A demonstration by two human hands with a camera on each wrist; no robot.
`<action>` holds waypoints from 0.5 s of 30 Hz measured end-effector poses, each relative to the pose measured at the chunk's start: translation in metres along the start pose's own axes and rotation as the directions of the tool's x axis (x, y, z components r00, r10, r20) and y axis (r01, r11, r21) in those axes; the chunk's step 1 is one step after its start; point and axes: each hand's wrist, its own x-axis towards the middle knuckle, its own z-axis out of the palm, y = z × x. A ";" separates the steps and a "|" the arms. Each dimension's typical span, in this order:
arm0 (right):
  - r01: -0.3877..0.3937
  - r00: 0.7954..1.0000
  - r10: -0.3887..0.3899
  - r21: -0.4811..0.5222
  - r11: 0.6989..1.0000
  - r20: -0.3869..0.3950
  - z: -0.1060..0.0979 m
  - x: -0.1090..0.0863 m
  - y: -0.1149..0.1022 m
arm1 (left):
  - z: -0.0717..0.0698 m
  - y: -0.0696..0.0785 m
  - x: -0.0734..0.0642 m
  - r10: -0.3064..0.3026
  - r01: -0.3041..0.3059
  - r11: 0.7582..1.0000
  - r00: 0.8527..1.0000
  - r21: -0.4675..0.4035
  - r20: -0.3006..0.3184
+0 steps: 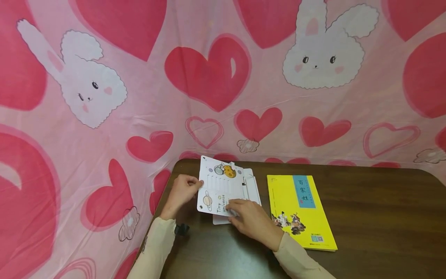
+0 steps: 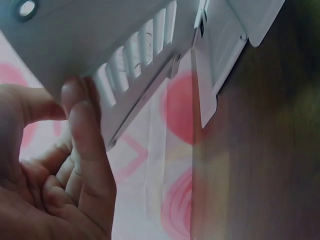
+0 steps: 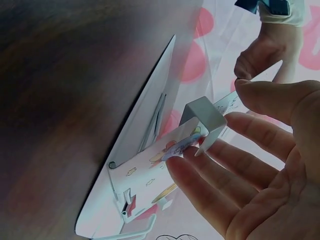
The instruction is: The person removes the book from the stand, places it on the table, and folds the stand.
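Note:
A white folding book stand [image 1: 217, 188], printed with planets and "Tiny universe", is tilted above the far left part of the table. My left hand [image 1: 182, 193] pinches its left edge between thumb and fingers; the left wrist view shows the slotted back panel [image 2: 150, 50] above that hand [image 2: 75, 165]. Across the lower right of the panel lies my right hand [image 1: 256, 221]. In the right wrist view its fingers [image 3: 220, 185] extend, fairly straight, against the printed face beside a bent metal clip [image 3: 207, 117]. The base plate [image 3: 115, 200] is near the tabletop.
To the right of the stand, a yellow book [image 1: 296, 217] with a blue title panel lies on the dark brown wooden table [image 1: 383, 217]. A pink curtain [image 1: 271, 93] with hearts and rabbits hangs behind and along the left side.

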 end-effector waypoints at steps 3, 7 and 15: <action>0.003 1.000 -0.003 -0.004 1.000 0.009 0.001 0.000 0.002 | -0.002 -0.002 0.001 -0.032 0.032 0.999 0.999 -0.007 0.031; 0.001 1.000 -0.001 0.009 1.000 0.011 0.002 0.000 0.006 | -0.005 -0.005 0.001 -0.075 0.075 0.997 0.995 0.008 0.061; -0.061 0.998 0.059 0.041 0.997 0.032 0.002 0.000 0.016 | -0.009 -0.012 0.003 -0.152 0.142 0.986 0.981 0.081 0.125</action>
